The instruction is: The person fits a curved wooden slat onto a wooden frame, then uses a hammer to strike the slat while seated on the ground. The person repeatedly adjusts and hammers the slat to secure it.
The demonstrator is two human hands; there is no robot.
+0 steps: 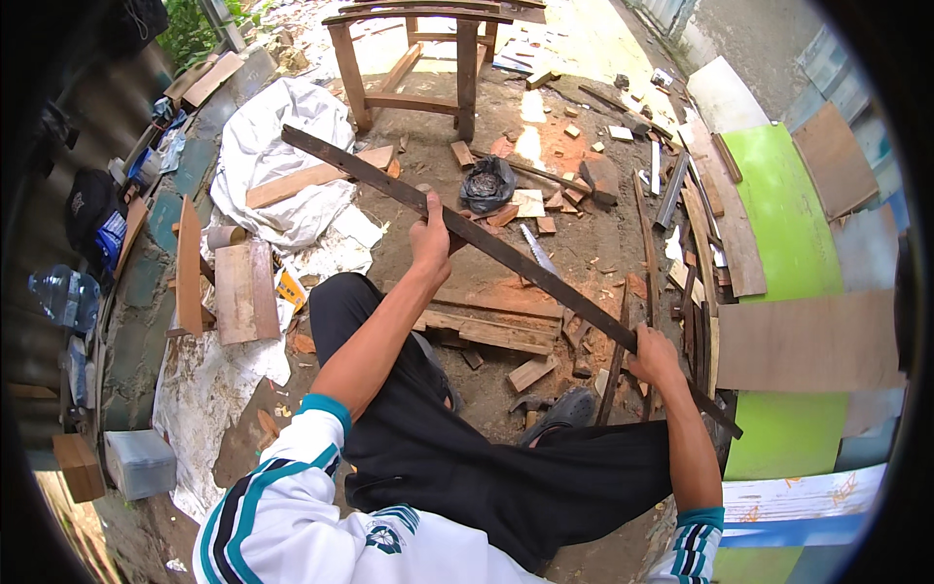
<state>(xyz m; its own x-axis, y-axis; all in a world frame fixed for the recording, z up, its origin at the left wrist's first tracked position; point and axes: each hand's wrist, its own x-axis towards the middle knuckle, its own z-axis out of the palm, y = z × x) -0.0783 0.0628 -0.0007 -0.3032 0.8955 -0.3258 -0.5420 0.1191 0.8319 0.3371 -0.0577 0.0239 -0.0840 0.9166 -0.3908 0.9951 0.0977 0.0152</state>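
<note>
A long, narrow, dark wooden strip [550, 280] slants across in front of me, its far left end raised and its near right end beyond my right hand. My left hand [431, 237] is closed round it left of the middle, with the thumb up along its face. Lower down, my right hand [655, 358] grips the same strip near its right end. Beneath the strip, a pale saw blade [538, 251] lies on the ground, partly hidden. Between my legs sits a low wooden block [491, 331] with sawdust about it.
A wooden stool-like frame [404, 101] stands ahead. White sacking [277, 146] and a short plank [302, 183] lie left. Offcuts surround a black plastic bag [487, 185]. Long wood strips lie right, beside a wall with green panels [778, 209]. A clear tub [140, 461] sits lower left.
</note>
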